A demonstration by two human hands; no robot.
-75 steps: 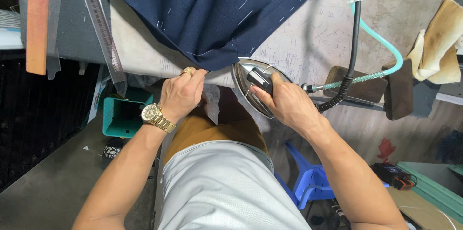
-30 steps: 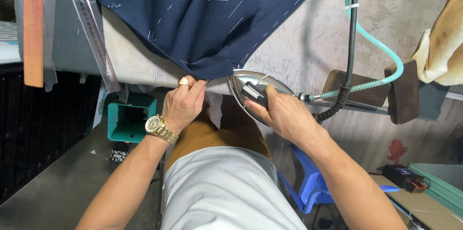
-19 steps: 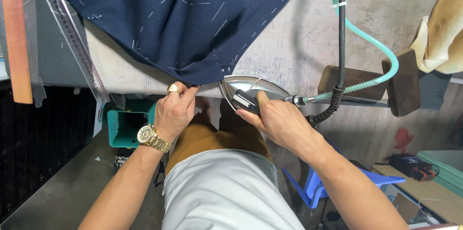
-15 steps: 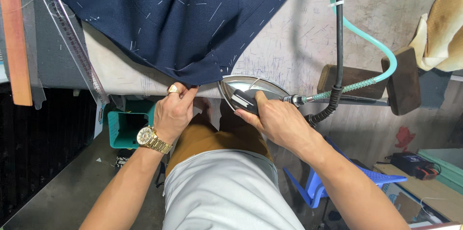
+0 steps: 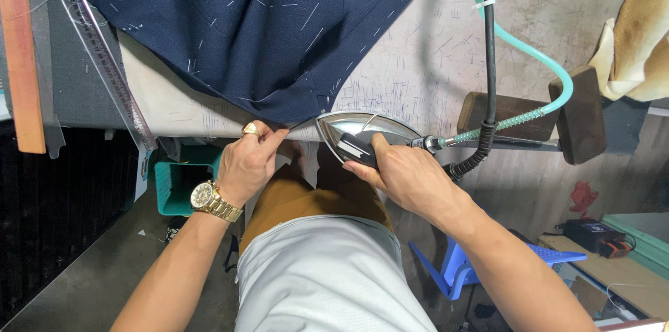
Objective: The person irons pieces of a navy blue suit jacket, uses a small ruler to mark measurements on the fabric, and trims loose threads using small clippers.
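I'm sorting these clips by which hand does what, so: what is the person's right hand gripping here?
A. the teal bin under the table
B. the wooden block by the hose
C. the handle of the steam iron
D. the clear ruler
C: the right hand is closed around the dark handle of the steam iron at the table's near edge, while the left hand pinches the navy fabric beside the iron's tip.

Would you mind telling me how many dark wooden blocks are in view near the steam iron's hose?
2: one dark wooden block lies flat behind the hose, the other stands just right of it. More may be hidden.
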